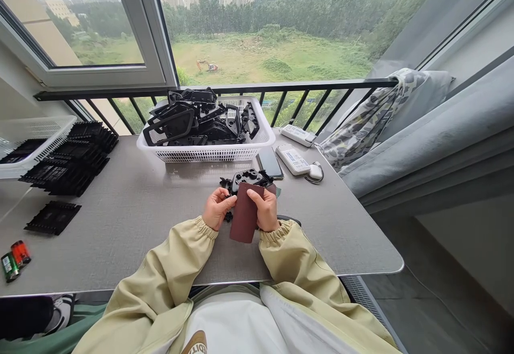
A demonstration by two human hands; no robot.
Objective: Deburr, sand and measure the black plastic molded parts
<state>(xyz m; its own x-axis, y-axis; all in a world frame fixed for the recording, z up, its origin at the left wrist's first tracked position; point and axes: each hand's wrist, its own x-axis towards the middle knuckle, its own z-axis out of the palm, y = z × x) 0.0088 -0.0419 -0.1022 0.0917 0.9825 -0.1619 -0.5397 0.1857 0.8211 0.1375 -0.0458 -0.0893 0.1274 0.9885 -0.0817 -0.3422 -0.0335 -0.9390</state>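
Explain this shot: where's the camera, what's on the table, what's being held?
This is a single picture from a camera worn on a person's head, looking down at their own two bare hands. No machine is involved. The left hand and right hand hold a sheet of brown sandpaper close to a black plastic part. On the table sit a white basket heaped with black plastic parts, a phone and, further left, stacked black parts and two batteries.
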